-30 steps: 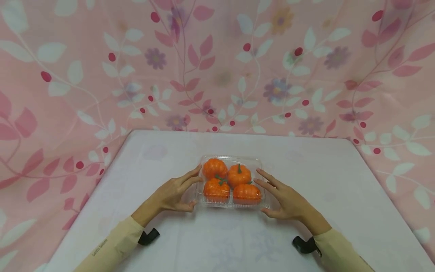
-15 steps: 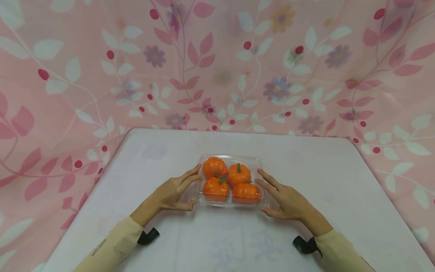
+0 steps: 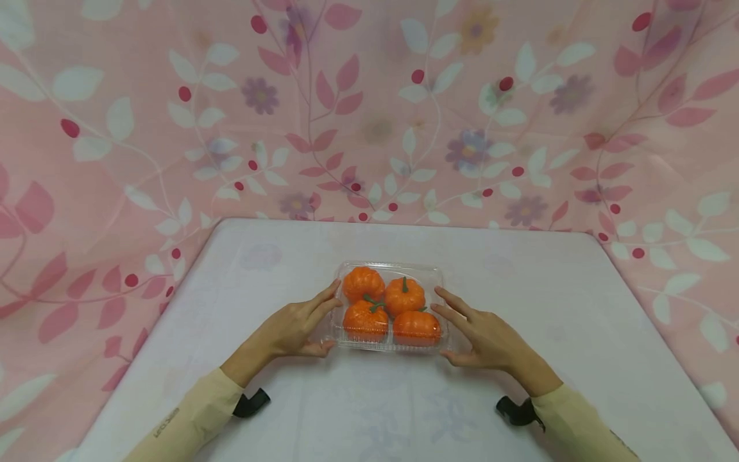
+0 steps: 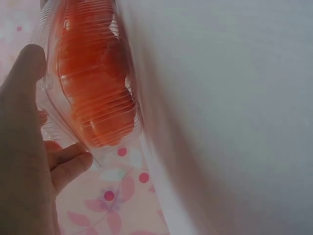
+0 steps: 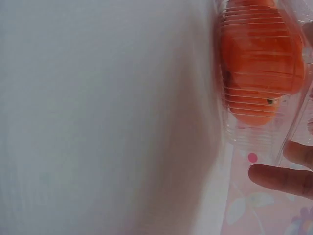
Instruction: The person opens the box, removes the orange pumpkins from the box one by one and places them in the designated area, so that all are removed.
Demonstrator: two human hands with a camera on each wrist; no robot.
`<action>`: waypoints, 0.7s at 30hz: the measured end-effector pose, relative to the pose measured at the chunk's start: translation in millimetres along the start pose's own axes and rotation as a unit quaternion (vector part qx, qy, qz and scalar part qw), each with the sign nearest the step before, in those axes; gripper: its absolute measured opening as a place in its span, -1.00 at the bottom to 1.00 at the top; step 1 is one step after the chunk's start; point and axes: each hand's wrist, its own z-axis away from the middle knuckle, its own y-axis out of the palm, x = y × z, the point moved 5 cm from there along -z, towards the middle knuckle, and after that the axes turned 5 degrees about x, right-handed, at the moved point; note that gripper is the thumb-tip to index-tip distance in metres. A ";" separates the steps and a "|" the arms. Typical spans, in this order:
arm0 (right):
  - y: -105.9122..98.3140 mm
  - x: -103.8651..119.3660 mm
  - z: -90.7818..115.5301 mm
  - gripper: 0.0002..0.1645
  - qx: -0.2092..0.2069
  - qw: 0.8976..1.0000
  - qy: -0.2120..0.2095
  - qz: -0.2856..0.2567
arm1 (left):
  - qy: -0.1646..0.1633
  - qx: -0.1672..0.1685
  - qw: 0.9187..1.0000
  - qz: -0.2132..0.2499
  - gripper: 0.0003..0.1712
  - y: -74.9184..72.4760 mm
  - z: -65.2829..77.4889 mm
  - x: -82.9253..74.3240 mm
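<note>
A clear plastic clamshell box point(image 3: 432, 274) stands on the table, with several small orange pumpkins point(image 3: 404, 298) with green stems inside. My left hand point(image 3: 293, 327) holds its left side, thumb at the front corner and fingers farther back along the edge. On the opposite side my right hand point(image 3: 484, 337) holds the box the same way. In the left wrist view, the thumb point(image 4: 32, 63) lies against the rim of the box point(image 4: 73, 122). The right wrist view shows one fingertip point(image 5: 266, 175) extending past the corner of the box point(image 5: 244, 139).
A white cloth covers the table point(image 3: 277, 250), and a pink floral curtain point(image 3: 369, 115) hangs behind it. Black devices sit at both wrists, the left one point(image 3: 252, 403) and the right one point(image 3: 516, 411), below the beige sleeves point(image 3: 193, 414).
Both hands keep their places on the box, and the box and pumpkins stay put. The head view has shifted very slightly.
</note>
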 end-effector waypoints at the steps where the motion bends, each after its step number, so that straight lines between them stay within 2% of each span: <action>1: 0.8 0.3 0.0 -0.05 -0.001 1.000 -0.001 0.004 | -0.005 0.002 1.000 0.007 -0.22 -0.2 -0.2 0.3; 5: 3.1 2.0 -0.3 -0.15 -0.015 1.000 -0.013 0.016 | -0.014 0.006 0.999 0.043 -0.24 -2.6 -3.4 -0.6; 10: 4.3 2.4 0.5 -0.15 -0.021 0.999 -0.020 0.016 | -0.004 0.011 0.999 0.042 -0.26 -4.1 -5.8 -3.0; 17: 3.5 -1.1 1.4 0.07 -0.010 1.000 0.006 -0.011 | 0.006 -0.003 0.999 0.043 -0.34 -2.6 -3.8 -4.5; 21: 2.8 -1.8 1.1 0.07 -0.013 1.000 0.005 -0.018 | 0.013 -0.019 0.999 0.025 -0.33 -2.1 -4.4 -5.6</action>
